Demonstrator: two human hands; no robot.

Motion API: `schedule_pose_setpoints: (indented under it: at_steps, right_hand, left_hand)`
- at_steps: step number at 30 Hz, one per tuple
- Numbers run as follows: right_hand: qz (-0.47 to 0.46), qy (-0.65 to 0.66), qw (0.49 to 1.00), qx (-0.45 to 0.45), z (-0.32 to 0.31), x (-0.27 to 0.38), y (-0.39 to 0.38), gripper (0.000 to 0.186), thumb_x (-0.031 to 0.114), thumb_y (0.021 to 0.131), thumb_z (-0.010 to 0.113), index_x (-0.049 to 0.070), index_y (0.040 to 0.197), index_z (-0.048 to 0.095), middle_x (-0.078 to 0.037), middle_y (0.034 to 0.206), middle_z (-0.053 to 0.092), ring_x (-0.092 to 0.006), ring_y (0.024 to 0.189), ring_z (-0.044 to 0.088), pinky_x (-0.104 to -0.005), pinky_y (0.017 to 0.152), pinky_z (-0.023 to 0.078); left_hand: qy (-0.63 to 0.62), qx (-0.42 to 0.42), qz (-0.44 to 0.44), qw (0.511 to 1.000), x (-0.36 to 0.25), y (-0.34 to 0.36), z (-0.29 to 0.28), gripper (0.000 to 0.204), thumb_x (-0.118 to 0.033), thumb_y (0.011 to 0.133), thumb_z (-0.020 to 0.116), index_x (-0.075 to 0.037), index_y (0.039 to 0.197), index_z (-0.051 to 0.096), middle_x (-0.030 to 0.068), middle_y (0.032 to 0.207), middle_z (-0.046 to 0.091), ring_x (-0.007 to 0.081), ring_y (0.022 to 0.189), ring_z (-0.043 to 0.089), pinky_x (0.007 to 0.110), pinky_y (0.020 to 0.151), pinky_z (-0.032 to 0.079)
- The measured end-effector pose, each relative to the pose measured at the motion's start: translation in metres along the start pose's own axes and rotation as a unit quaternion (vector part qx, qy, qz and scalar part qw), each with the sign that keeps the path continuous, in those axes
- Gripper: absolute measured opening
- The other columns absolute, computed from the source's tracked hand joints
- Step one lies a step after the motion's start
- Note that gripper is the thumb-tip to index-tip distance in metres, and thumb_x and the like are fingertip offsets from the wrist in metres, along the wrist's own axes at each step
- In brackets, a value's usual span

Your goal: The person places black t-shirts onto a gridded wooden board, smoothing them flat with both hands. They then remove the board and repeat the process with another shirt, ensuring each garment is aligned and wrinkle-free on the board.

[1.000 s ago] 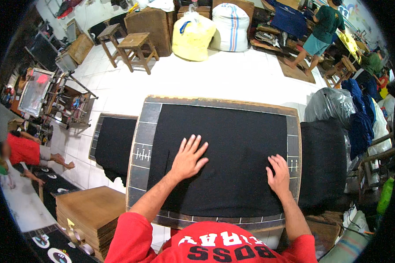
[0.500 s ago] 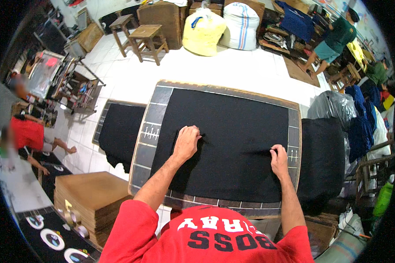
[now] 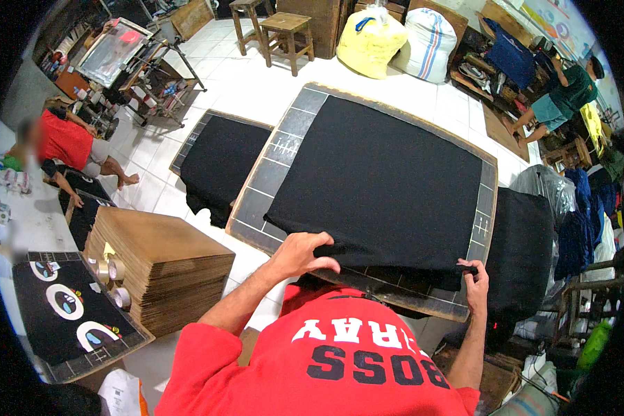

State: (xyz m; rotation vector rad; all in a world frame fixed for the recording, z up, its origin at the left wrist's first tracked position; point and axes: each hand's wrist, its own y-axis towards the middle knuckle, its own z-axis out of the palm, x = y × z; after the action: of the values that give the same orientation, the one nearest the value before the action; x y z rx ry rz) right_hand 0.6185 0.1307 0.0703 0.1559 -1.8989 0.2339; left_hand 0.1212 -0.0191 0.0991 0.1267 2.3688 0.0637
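A black cloth (image 3: 395,180) covers most of a dark board (image 3: 262,182) marked with white lines. Its near edge is gathered in loose folds, leaving a strip of the board bare along the front. My right hand (image 3: 475,283) pinches the cloth at its near right corner. Beside the near left part of that edge, my left hand (image 3: 299,255) has thumb and forefinger apart, with nothing visible between them. Its other fingers are partly hidden.
Another cloth-covered board (image 3: 222,163) lies lower on the left. Left of me rises a stack of brown boards (image 3: 187,277) carrying tape rolls (image 3: 118,270). Black fabric (image 3: 523,243) hangs at the right. Two people (image 3: 73,142) (image 3: 568,90) are farther off.
Both hands have come back toward me from over the cloth. The cloth's near edge has shifted away from the board's front and bunched up. My left hand has opened; the view has turned.
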Motion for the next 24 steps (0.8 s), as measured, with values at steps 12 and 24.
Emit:
schedule_pose_setpoints:
  at_steps: [12, 24]
  right_hand:
    - [0.016, -0.234, 0.944, 0.232, -0.029, 0.035, -0.092, 0.017, -0.002, 0.089, 0.073, -0.004, 0.106, 0.073, -0.006, 0.079, 0.07, -0.0112, 0.075, 0.062, -0.0308, 0.069, 0.052]
    - [-0.041, -0.427, 0.825, 0.367, 0.0, 0.028, -0.173, 0.034, -0.001, 0.071, 0.07, 0.011, 0.101, 0.081, -0.012, 0.099, 0.076, -0.0357, 0.102, 0.068, -0.0449, 0.093, 0.057]
  left_hand:
    - [0.005, 0.116, -0.008, 0.993, -0.007, -0.104, 0.005, 0.043, -0.027, 0.083, 0.089, -0.006, 0.114, 0.068, 0.0165, 0.101, 0.076, 0.039, 0.097, 0.074, 0.046, 0.083, 0.059]
    - [0.106, 0.092, 0.0, 0.99, -0.007, -0.212, 0.038, 0.031, -0.001, 0.08, 0.076, -0.008, 0.11, 0.073, 0.0071, 0.104, 0.074, 0.0281, 0.104, 0.07, 0.043, 0.091, 0.049]
